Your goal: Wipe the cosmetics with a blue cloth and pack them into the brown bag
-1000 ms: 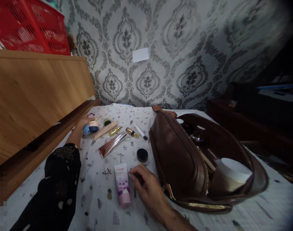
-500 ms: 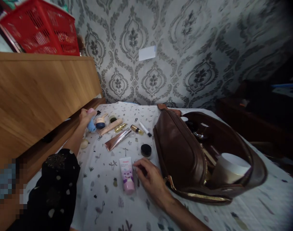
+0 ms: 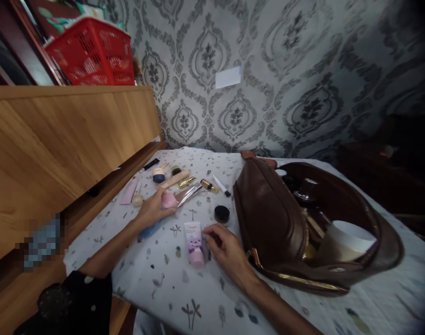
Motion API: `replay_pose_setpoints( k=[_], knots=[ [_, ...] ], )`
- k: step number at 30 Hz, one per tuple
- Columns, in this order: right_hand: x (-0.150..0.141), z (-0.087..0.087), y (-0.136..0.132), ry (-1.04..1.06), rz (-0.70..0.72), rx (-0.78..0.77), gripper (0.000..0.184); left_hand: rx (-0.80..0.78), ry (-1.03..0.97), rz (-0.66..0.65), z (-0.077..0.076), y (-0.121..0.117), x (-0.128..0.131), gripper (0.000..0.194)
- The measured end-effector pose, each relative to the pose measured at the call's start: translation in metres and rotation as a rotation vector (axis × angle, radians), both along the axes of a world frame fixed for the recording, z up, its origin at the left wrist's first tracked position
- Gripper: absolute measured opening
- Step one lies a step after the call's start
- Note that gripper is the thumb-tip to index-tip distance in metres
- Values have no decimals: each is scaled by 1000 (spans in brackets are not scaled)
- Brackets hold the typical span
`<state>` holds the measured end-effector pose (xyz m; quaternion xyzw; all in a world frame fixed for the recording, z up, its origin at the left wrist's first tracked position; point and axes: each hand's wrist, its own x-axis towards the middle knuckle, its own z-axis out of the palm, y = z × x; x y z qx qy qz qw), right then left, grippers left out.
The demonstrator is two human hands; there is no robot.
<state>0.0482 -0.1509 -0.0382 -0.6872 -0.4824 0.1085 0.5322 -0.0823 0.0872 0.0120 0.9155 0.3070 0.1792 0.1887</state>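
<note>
1. White printed cloth (image 3: 135,274): spread beneath both my hands, patterned wallpaper (image 3: 271,51) behind.
2. Left hand (image 3: 151,211): my fingers closed around a pink-and-blue item (image 3: 169,200), near the rose-gold tube (image 3: 190,194).
3. Right hand (image 3: 226,246): fingers loosely curled just beside the pink cartoon tube (image 3: 194,244); I cannot tell whether they pinch anything.
4. Black-lidded jar (image 3: 221,214): beyond my right hand.
5. Brown bag (image 3: 268,218): open, to its right.
6. Red basket (image 3: 90,53): atop wooden cabinet (image 3: 76,135), far left.

The cartoon-printed tube (image 3: 194,244) at six o'clock is smooth plastic; the bag (image 3: 270,216) at four, glossy, probably leather, has a shiny metal zip (image 3: 305,280); the cabinet (image 3: 69,139) at nine is smooth wood.
</note>
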Motion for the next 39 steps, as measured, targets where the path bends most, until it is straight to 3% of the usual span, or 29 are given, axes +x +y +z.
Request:
replay_pose_setpoints(
  k=[3,7,10,13,16,22,27,29,35,37,39],
  knots=[
    [0,3,-1,11,13,-13,15,-56,-73,-13,1,-6,0,50],
    [-2,6,-2,59,29,-15,19,-227,-259,-177,4,-20,5,50],
    [-3,6,-2,153,47,40,47,-326,-319,-336,8,-50,14,52],
    [-3,8,-3,315,114,125,68,-287,-294,-479,16,-81,24,49],
    [0,11,-2,448,146,193,66,-193,-249,-554,23,-94,34,43],
    [4,12,2,513,71,171,55,-147,-454,-400,37,-101,43,27],
    [5,8,1,318,113,136,57,-98,-340,-628,39,-122,55,24],
    [6,8,-1,280,155,163,58,-180,-325,-613,34,-119,60,24],
    [6,9,-3,255,256,160,51,-500,-431,-408,7,-91,62,27],
    [6,8,-3,294,277,160,55,-500,-479,-342,0,-88,59,30],
    [7,9,-3,333,289,152,57,-388,-516,-281,-3,-91,57,37]
  ],
)
